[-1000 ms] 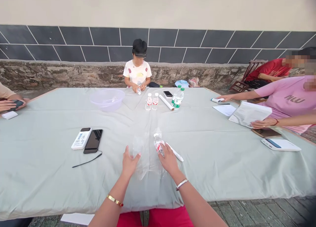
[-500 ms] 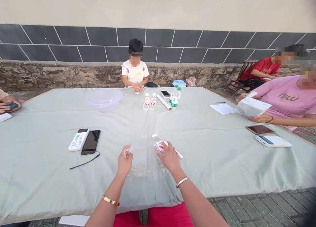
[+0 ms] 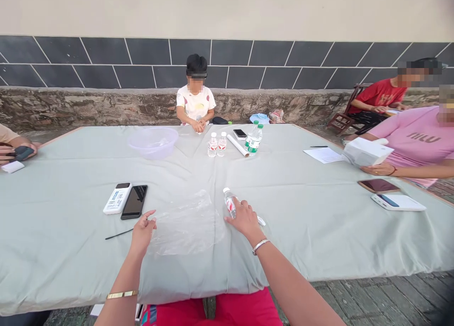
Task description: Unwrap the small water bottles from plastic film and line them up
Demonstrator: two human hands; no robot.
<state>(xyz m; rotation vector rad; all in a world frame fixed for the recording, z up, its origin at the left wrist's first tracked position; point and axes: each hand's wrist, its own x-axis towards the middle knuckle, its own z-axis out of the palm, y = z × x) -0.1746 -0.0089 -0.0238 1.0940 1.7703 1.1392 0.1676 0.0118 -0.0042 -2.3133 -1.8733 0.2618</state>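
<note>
A crumpled, clear plastic bag (image 3: 187, 224) is spread across the cloth in front of me. My left hand (image 3: 142, 229) pinches its left edge between thumb and fingers. Farther right, my right hand (image 3: 245, 220) curls over the lower part of a small clear water bottle (image 3: 230, 204) with a white cap and a red-and-white label. The bottle lies on its side, cap pointing away from me. A white object (image 3: 261, 220), partly hidden, shows under the right hand.
Left of the bag lie a white power bank (image 3: 117, 198) and a black phone (image 3: 134, 202). Farther back are a translucent basin (image 3: 153, 149), two small bottles (image 3: 217, 146), a paper roll (image 3: 237, 145) and green-capped bottles (image 3: 254, 141). People sit around the table (image 3: 283, 189).
My left hand has moved left, drawing the plastic bag out flat and wide. My right hand stays at the bottle, which has hardly moved.
</note>
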